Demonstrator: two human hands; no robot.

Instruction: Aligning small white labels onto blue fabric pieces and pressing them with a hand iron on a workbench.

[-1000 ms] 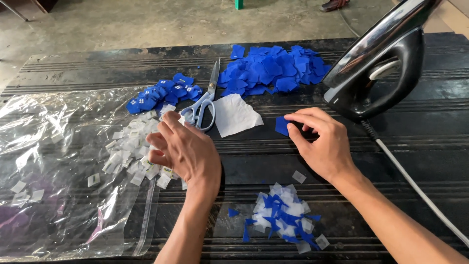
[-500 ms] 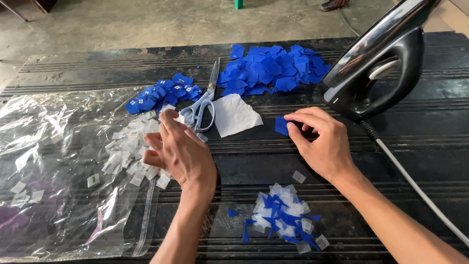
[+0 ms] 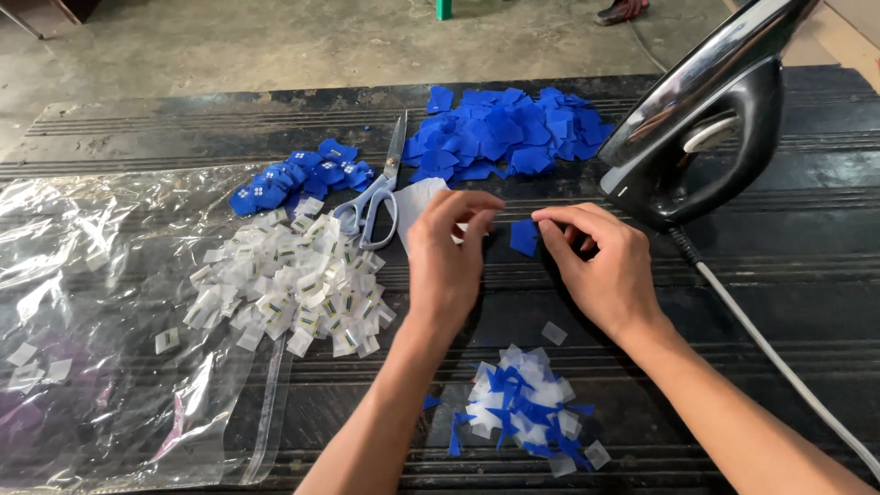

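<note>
1. The small blue fabric patch (image 3: 524, 236) lay flat on the dark table (image 3: 788, 302), dead centre between both hands.
2. Right hand (image 3: 600, 266) sat at its 3 o'clock, fingertips pinning the patch edge, so it was nearer.
3. Left hand (image 3: 449, 252) was at 9 o'clock, fingers curled, pinching something small, can't tell what.
4. Scissors (image 3: 374, 197) at 10 o'clock, iron (image 3: 706, 128) at 2.
</note>
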